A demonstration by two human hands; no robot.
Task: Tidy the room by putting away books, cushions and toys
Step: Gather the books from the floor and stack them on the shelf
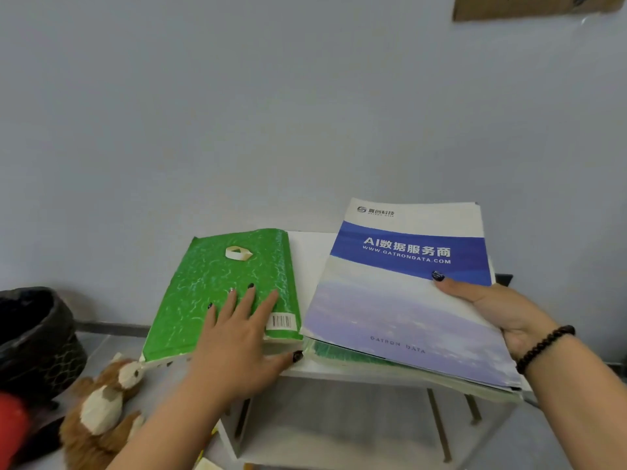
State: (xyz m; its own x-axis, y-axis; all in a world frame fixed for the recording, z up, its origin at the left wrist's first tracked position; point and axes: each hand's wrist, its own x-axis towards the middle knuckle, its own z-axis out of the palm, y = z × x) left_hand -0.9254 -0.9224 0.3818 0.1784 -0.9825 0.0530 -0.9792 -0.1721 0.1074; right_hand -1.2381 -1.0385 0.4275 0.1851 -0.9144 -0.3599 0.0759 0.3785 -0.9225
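A thick green book [207, 286] lies on the white shelf unit [305, 252], overhanging its left edge. My left hand [244, 337] rests flat on the cover with straight fingers, thumb at the book's near right corner. A blue and white brochure [390, 300] lies on top of another green book [342, 354], and my right hand [495, 310] grips this stack at its right edge, thumb on top of the brochure. The stack is tilted over the shelf's right side. A brown and white plush dog [101, 398] lies on the floor at the lower left.
A black bin with a bag liner [37, 337] stands on the floor at the far left, a red object [13, 425] in front of it. The shelf unit stands against a plain grey wall. A cardboard box [529, 6] shows at the top right.
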